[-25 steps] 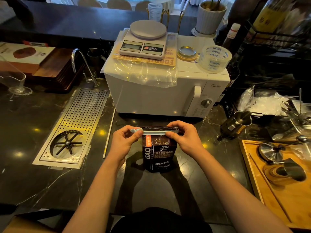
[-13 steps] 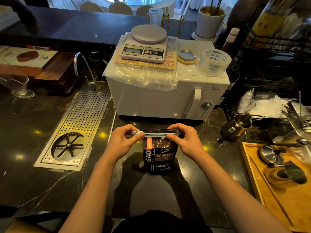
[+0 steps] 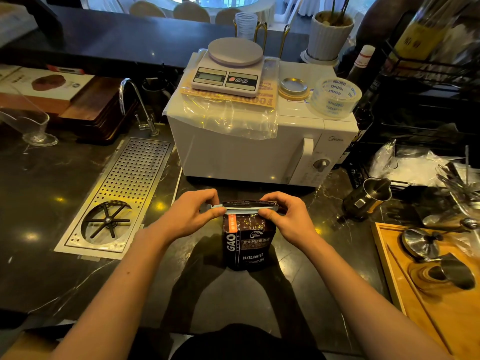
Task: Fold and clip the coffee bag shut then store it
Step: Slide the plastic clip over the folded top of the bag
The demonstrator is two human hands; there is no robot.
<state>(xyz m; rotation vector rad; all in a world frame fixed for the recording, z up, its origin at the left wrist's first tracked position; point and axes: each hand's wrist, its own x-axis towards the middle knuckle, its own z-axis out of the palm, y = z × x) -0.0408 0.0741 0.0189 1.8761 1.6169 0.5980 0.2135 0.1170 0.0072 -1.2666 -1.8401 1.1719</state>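
Note:
A dark brown coffee bag with an orange strip and white lettering stands upright on the black marble counter, in front of the microwave. Its top is folded flat. A long pale blue clip lies across that fold. My left hand pinches the clip's left end between thumb and fingers. My right hand grips the clip's right end and the folded bag top. Both thumbs press on the clip's near side.
A white microwave stands right behind the bag, with a kitchen scale and a tape roll on top. A perforated metal drain tray lies to the left. On the right are a steel milk jug and a wooden tray holding metal tools.
Both hands stay on the clip at the bag's folded top. The view has shifted slightly; the bag has not moved on the counter.

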